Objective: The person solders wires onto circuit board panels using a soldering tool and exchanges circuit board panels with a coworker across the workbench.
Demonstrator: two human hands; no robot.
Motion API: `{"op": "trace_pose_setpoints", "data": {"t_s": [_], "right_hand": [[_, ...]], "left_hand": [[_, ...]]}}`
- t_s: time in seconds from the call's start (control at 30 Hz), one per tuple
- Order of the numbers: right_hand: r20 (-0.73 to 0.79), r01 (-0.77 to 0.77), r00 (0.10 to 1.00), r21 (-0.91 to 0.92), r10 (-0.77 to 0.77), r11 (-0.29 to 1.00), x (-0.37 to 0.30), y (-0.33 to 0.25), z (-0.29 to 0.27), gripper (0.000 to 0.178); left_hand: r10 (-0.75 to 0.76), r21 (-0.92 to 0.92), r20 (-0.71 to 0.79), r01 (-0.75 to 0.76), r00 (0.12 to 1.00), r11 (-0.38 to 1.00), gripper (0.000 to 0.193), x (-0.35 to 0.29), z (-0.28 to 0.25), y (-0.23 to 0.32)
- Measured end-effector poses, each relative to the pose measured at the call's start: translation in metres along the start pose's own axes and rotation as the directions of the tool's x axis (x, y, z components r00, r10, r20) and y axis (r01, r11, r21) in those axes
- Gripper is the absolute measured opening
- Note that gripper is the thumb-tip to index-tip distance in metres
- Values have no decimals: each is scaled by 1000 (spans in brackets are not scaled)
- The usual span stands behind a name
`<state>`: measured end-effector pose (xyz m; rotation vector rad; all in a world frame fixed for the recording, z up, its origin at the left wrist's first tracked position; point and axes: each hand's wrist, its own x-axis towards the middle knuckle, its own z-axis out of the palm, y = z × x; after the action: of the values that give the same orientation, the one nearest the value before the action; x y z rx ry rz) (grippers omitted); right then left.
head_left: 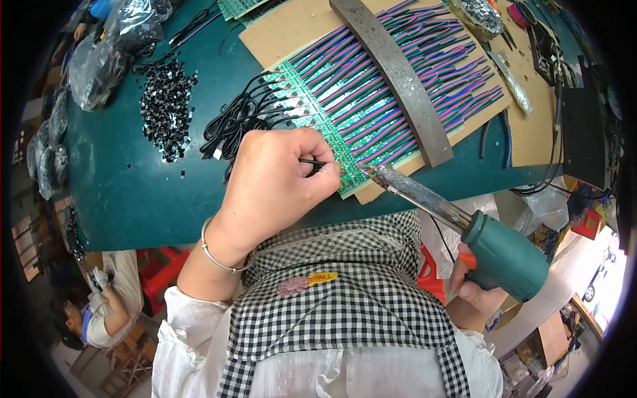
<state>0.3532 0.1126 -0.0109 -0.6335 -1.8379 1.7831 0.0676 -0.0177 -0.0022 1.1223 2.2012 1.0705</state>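
Note:
My left hand is closed in a pinch on a black cable, at the near-left corner of a green circuit board panel. Wrapped around its handle, my right hand grips a green soldering gun with an orange trigger. The gun's tip reaches the board's near edge, just right of my left fingertips. Rows of coloured wires run right from the board, under a curved grey metal bar. More black cables lie coiled at the board's left, several with ends on it.
Cardboard lies beneath the board on a green table. A heap of small black parts and clear plastic bags lie to the left. A crumpled silvery mass is at far right. Another person sits at lower left.

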Motion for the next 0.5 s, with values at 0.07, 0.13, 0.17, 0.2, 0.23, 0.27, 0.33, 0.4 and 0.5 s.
{"op": "trace_pose_setpoints", "data": {"t_s": [0.07, 0.13, 0.17, 0.2, 0.23, 0.27, 0.33, 0.4, 0.5], "right_hand": [[0, 8, 1000, -2, -8, 1000, 1, -1, 1, 63], [-3, 16, 1000, -9, -16, 1000, 4, -3, 3, 63], [26, -4, 1000, 45, 3, 999, 6, -2, 4, 62], [56, -25, 998, 98, 19, 995, 8, -1, 5, 61], [59, -25, 998, 102, 19, 995, 8, 0, 7, 61], [34, -49, 998, 134, 44, 990, 6, -1, 9, 61], [7, -71, 997, 165, 71, 984, 3, 0, 10, 60], [21, -102, 995, 163, 99, 981, 0, 1, 8, 59], [-14, -109, 993, 192, 114, 975, 2, -2, 13, 57]], "left_hand": [[8, -6, 77, -8, 997, 1000, 9, 3, -4, -1], [6, 10, 115, -7, 993, 1000, 9, 7, -8, 1], [-5, 37, 145, 0, 989, 999, 9, 9, -9, 1], [-9, 40, 143, 3, 990, 999, 9, 10, -9, 0], [1, 32, 156, -6, 988, 999, 8, 11, -9, -1], [17, 17, 174, -20, 985, 1000, 8, 13, -9, -2], [21, 28, 209, -27, 978, 999, 9, 16, -11, 0], [19, 45, 236, -31, 972, 999, 9, 17, -13, -1], [32, -9, 242, -31, 970, 999, 11, 18, -13, -4]]}}
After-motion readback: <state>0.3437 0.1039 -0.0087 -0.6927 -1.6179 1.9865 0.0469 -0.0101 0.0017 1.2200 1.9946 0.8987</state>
